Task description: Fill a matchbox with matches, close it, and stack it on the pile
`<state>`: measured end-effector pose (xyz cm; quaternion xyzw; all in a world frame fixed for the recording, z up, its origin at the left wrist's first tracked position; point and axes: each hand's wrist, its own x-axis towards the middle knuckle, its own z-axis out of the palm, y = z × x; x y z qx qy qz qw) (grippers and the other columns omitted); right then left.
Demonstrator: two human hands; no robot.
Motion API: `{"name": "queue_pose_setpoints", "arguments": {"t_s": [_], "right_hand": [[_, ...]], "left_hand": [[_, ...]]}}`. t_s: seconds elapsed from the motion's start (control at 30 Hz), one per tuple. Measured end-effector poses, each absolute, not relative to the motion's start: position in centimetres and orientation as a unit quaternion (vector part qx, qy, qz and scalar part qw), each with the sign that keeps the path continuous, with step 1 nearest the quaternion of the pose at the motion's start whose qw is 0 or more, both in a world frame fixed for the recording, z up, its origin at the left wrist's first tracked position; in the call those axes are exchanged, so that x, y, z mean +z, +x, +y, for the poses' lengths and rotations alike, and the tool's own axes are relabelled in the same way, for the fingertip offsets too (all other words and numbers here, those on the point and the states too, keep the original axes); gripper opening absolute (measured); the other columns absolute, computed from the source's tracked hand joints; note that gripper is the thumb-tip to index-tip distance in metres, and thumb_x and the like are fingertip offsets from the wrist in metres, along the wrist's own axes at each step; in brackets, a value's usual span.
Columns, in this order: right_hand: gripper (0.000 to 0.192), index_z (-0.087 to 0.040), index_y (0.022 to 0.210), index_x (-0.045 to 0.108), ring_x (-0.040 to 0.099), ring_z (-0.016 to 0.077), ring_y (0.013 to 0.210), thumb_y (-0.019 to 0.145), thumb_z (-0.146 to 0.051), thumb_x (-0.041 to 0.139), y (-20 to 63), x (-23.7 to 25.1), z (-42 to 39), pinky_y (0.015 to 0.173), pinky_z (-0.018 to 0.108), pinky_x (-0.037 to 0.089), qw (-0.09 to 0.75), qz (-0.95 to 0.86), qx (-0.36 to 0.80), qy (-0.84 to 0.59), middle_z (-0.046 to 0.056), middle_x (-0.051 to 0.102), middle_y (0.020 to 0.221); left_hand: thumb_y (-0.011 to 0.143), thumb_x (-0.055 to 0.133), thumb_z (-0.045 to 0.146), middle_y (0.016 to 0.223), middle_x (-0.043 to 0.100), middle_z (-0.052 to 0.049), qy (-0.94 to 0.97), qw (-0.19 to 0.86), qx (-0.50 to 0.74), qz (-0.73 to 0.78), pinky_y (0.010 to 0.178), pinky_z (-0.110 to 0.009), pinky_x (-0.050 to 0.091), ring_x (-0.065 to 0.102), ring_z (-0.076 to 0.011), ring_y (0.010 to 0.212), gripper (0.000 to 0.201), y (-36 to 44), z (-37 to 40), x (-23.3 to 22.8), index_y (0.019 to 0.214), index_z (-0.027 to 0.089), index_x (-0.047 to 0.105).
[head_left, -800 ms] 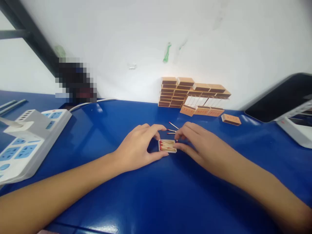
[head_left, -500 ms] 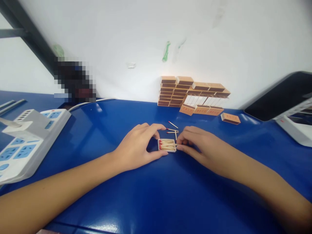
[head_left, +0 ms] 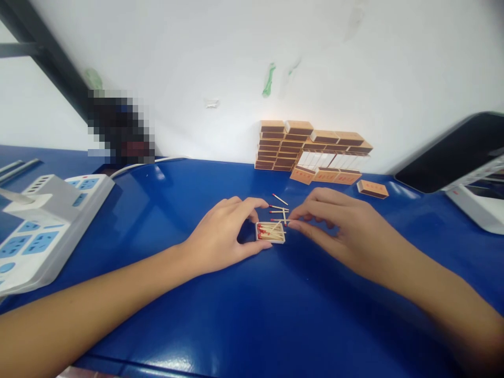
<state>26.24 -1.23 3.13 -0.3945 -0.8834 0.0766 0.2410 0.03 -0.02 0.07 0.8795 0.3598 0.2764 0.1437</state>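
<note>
- The right hand (head_left: 342, 231) pinches one match (head_left: 280, 220) between thumb and forefinger, fingertips pressed together on its bare end; the red head points away from the pinch, over the far rim of the tray.
- Just below that pinch, the open matchbox tray (head_left: 270, 232) lies flat on the blue table (head_left: 252, 315), with red-tipped matches lying lengthwise inside it.
- The left hand (head_left: 224, 236) steadies the tray from the opposite side: the thumb lies along its near edge, the forefinger curls over its far corner, and the remaining fingers are loosely curled on the table.
- Just beyond the pinch, a few loose matches (head_left: 279, 206) lie scattered on the table, close to the tray but apart from it.
- Farther out behind them, a stack of matchboxes (head_left: 283, 149) stands against the white wall (head_left: 236, 63), with more boxes leaning and lying beside it.
- One single matchbox (head_left: 372, 188) lies on its own, out past the right hand's knuckles.
- Well off beyond the left forearm, a white power strip (head_left: 43, 226) with blue sockets rests on the table.
- Far out past the right wrist, a dark screen (head_left: 452, 157) leans on a white device.
</note>
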Motion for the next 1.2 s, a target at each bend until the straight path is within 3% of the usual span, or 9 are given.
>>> {"name": "queue_pose_setpoints", "arguments": {"t_s": [0.23,0.4,0.57,0.73,0.87,1.07,1.2], "right_hand": [[0.011,-0.02,0.104,0.07,0.063,0.0213,0.088,0.102,-0.025,0.061,25.2,2.0,-1.4,0.075,0.035,0.052,0.213,-0.892,0.097,-0.387,0.007,0.063,0.098],[0.028,-0.024,0.131,0.065,0.064,0.0219,0.099,0.106,-0.028,0.053,25.2,1.9,-1.3,0.086,0.037,0.054,0.214,-0.89,0.115,-0.386,0.009,0.062,0.113],[0.024,-0.024,0.125,0.068,0.064,0.0242,0.104,0.106,-0.028,0.053,25.0,1.5,-1.4,0.09,0.04,0.055,0.198,-0.893,0.124,-0.385,0.01,0.064,0.114],[0.03,-0.026,0.135,0.062,0.066,0.0243,0.103,0.107,-0.03,0.052,24.7,1.4,-1.6,0.086,0.039,0.056,0.196,-0.889,0.126,-0.394,0.01,0.064,0.119],[0.027,-0.025,0.129,0.065,0.066,0.024,0.107,0.107,-0.026,0.05,24.4,1.2,-1.6,0.091,0.039,0.055,0.209,-0.887,0.139,-0.388,0.01,0.065,0.119],[0.016,-0.022,0.112,0.068,0.064,0.0225,0.093,0.105,-0.022,0.053,24.1,1.5,-1.6,0.081,0.037,0.053,0.234,-0.875,0.135,-0.402,0.008,0.065,0.104],[0.022,-0.021,0.112,0.066,0.062,0.0231,0.095,0.107,-0.018,0.045,24.3,1.3,-1.1,0.083,0.037,0.051,0.244,-0.873,0.128,-0.403,0.009,0.064,0.104]], "left_hand": [[0.089,0.079,0.045,0.105,0.074,0.0,0.88,0.145,0.278,0.358,0.099,-0.042,0.05,0.068,-0.0226,0.103,0.056,0.1,0.0,0.1,0.132,0.023,0.052],[0.089,0.08,0.044,0.104,0.073,0.0,0.884,0.142,0.278,0.349,0.099,-0.042,0.05,0.068,-0.0221,0.101,0.056,0.1,-0.1,0.2,0.132,0.023,0.052],[0.089,0.08,0.044,0.104,0.073,-0.001,0.887,0.135,0.279,0.343,0.098,-0.042,0.05,0.068,-0.0228,0.101,0.055,0.2,-0.1,0.2,0.132,0.022,0.052],[0.089,0.079,0.044,0.105,0.074,-0.002,0.888,0.136,0.283,0.336,0.097,-0.042,0.05,0.068,-0.0235,0.1,0.055,0.2,0.0,0.2,0.132,0.023,0.052],[0.089,0.079,0.044,0.107,0.075,-0.002,0.889,0.132,0.283,0.335,0.101,-0.044,0.049,0.069,-0.0241,0.103,0.057,0.2,-0.1,0.1,0.134,0.023,0.051],[0.09,0.079,0.045,0.111,0.075,-0.002,0.902,0.119,0.278,0.308,0.102,-0.043,0.049,0.069,-0.0248,0.107,0.057,0.1,-0.4,0.1,0.135,0.021,0.052],[0.09,0.079,0.045,0.111,0.075,-0.002,0.907,0.127,0.278,0.29,0.101,-0.042,0.051,0.069,-0.0237,0.104,0.059,0.1,-0.5,0.0,0.137,0.022,0.052]]}}
